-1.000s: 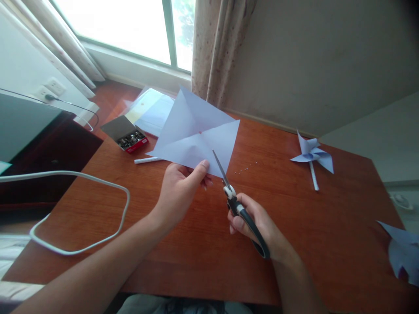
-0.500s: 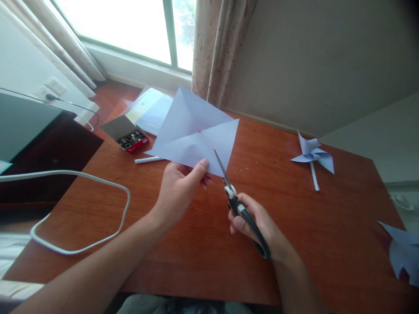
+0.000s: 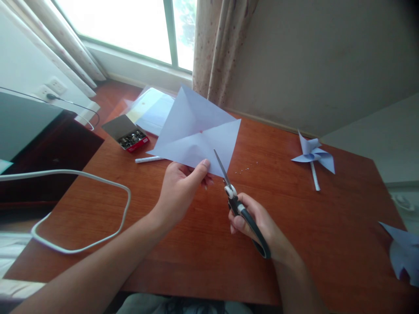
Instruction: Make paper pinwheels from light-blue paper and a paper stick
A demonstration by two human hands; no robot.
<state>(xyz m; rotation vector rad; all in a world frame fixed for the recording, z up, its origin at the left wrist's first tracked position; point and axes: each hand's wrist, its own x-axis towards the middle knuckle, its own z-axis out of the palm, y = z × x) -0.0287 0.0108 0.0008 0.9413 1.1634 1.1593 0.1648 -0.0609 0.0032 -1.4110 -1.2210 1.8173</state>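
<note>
Evidently the cutting is partway through: the white paper sheet, raised above the glossy wooden table, looks slit from its right and left corners toward a small red mark at the middle; at the far corner I cannot tell slit from crease. Its near corner, overlaid by one slim metal blade of the scissors, shows no finished slit. The left hand pinches the sheet's near edge between thumb and fingers; the right hand wraps round the dark, curved scissor handles. Well to the right lies an assembled pinwheel, matte vanes curled on a white stem. A loose pale rod lies partly beneath the sheet, near an open red-sided box of shiny metal pieces.
</note>
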